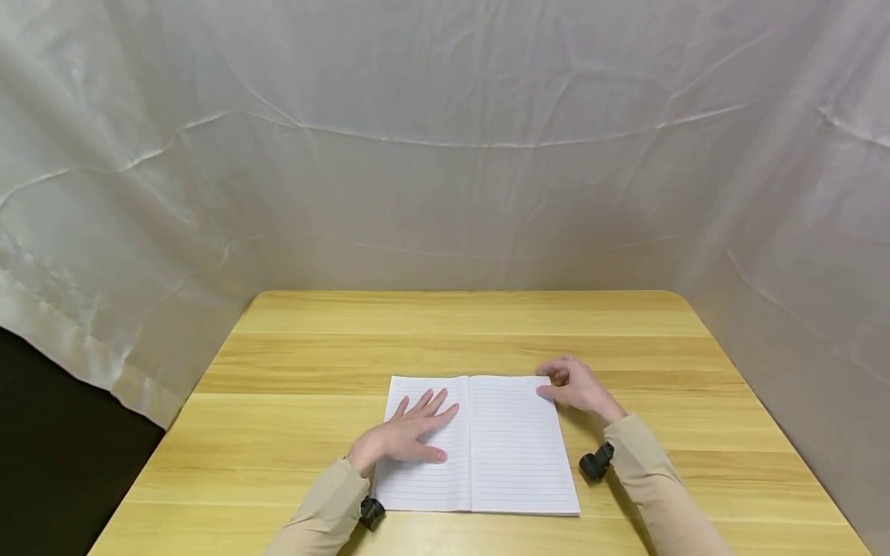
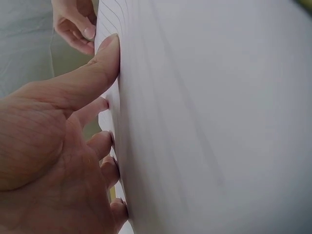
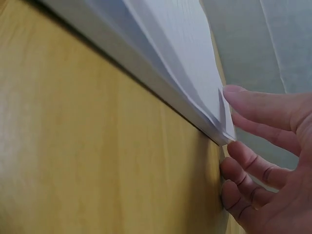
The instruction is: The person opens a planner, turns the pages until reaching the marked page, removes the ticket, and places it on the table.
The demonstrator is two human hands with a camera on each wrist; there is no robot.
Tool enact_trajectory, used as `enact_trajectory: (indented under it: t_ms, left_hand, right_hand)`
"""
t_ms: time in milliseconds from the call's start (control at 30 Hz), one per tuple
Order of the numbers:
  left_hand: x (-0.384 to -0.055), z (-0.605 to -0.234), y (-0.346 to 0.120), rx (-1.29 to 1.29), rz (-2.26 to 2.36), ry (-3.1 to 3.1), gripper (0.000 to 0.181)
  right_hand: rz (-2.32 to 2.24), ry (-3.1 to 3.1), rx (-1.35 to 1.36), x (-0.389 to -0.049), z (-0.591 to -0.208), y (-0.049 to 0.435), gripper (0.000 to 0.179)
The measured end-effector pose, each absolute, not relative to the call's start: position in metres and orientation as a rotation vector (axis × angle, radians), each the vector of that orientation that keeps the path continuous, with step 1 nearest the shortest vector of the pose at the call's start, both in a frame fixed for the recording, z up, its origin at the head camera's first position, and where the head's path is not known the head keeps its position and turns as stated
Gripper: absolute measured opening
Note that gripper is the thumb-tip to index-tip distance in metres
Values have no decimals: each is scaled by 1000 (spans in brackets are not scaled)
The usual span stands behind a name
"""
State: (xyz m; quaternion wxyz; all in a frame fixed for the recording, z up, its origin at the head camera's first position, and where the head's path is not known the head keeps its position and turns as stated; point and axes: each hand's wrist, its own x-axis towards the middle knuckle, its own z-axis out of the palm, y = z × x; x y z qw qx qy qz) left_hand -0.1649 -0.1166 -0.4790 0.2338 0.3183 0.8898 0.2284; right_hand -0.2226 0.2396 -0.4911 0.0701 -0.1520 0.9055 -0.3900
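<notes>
An open notebook (image 1: 521, 448) with lined white pages lies on the wooden table. My left hand (image 1: 410, 439) rests on its left page with the fingers spread and straight. In the left wrist view, the thumb (image 2: 108, 53) and fingertips of that hand press against the paper. At the top right corner, my right hand (image 1: 575, 388) pinches the edge of the right page. The right wrist view shows the thumb (image 3: 235, 92) on top of the page corner and the index finger behind its far edge. Beside that thumb, the upper sheets (image 3: 170, 58) stand slightly apart from those below.
The wooden table (image 1: 292, 425) extends around the notebook on all sides. A pale cloth curtain (image 1: 445, 193) hangs behind it and along both sides. Each sleeve has a small black camera (image 1: 596, 463) at the wrist. A dark area (image 1: 62, 455) shows at the left.
</notes>
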Motion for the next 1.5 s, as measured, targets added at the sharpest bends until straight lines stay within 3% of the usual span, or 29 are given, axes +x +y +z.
enact_trajectory:
  t_ms: [500, 767, 1200, 1500]
  left_hand:
    - [-165, -479, -117, 878, 632, 2444, 80]
    - [-164, -479, -117, 868, 622, 2447, 81]
    - [-166, -482, -115, 841, 686, 2446, 76]
    - [-167, -486, -115, 812, 880, 2498, 75]
  right_hand:
    - [-1208, 2782, -406, -220, -491, 239, 32]
    - [-1305, 2799, -401, -216, -490, 236, 18]
    - [-1471, 2599, -515, -194, -477, 236, 43]
    - [-1545, 2360, -690, -187, -468, 231, 43]
